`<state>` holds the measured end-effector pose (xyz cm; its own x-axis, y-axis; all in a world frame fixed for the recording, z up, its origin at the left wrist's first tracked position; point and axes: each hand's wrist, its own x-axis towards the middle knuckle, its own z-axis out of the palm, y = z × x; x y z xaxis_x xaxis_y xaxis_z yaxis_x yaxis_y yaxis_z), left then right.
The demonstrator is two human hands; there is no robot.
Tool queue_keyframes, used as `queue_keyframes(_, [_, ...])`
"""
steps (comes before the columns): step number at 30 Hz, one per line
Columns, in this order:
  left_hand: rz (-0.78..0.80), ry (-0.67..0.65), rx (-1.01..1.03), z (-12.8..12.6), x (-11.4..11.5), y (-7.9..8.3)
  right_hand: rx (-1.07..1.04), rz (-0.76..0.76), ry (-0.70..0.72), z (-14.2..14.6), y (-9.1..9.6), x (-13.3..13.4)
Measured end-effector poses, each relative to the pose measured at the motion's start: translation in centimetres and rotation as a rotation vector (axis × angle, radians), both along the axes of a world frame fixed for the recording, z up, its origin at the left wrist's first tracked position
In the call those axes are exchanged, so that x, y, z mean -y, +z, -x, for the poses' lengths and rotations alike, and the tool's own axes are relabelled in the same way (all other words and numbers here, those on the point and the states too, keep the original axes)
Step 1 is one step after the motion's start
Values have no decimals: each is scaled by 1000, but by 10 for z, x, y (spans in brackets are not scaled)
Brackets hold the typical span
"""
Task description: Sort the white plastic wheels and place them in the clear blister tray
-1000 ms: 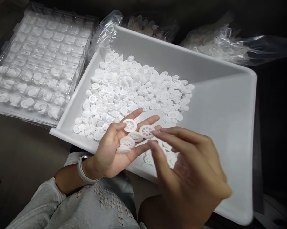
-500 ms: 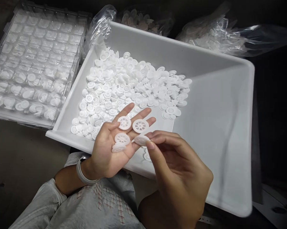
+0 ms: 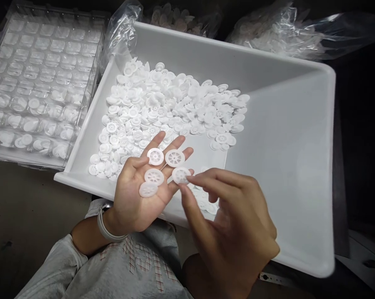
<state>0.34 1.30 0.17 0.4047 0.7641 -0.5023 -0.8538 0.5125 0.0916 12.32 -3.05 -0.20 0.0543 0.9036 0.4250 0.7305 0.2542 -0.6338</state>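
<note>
My left hand (image 3: 140,195) lies palm up over the near rim of a white bin (image 3: 283,137), fingers stretched out. Several small white plastic wheels (image 3: 164,170) rest on its palm and fingers. My right hand (image 3: 234,232) hovers just right of it, thumb and forefinger pinching the edge of one white wheel (image 3: 181,175) that sits on the left fingertips. A heap of the same white wheels (image 3: 171,108) fills the far left part of the bin.
A clear plastic compartment tray (image 3: 40,83) lies left of the bin, its near rows holding wheels. Clear bags of parts (image 3: 277,33) sit behind the bin. A grey sleeve and a pale wristband (image 3: 104,226) show on my left arm.
My right hand took one wheel off the left fingers, turned it, and now sets it back on the fingertips. The view has shifted slightly, and the bin sits higher in frame.
</note>
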Motion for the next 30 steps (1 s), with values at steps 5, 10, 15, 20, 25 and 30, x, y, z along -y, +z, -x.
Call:
queue_keyframes(5, [-11,-34,-5,0,0,-3,168,1,266,7,4,4])
queue_keyframes(10, [-56,-41,-56,1,2,-6,174,36,305,19,5,3])
queue_keyframes(15, [-50,-37,-72,0,3,-4,43,32,332,9,3,1])
queue_keyframes(20, [-81,-57,-55,2,4,-2,-92,14,-35,-5,2,-8])
queue_keyframes(25, [-124,-80,-40,2,6,-2,-197,135,-123,-7,-3,-15])
queue_keyframes(30, [-154,-142,-80,2,8,-1,-281,183,-130,-9,-4,-15])
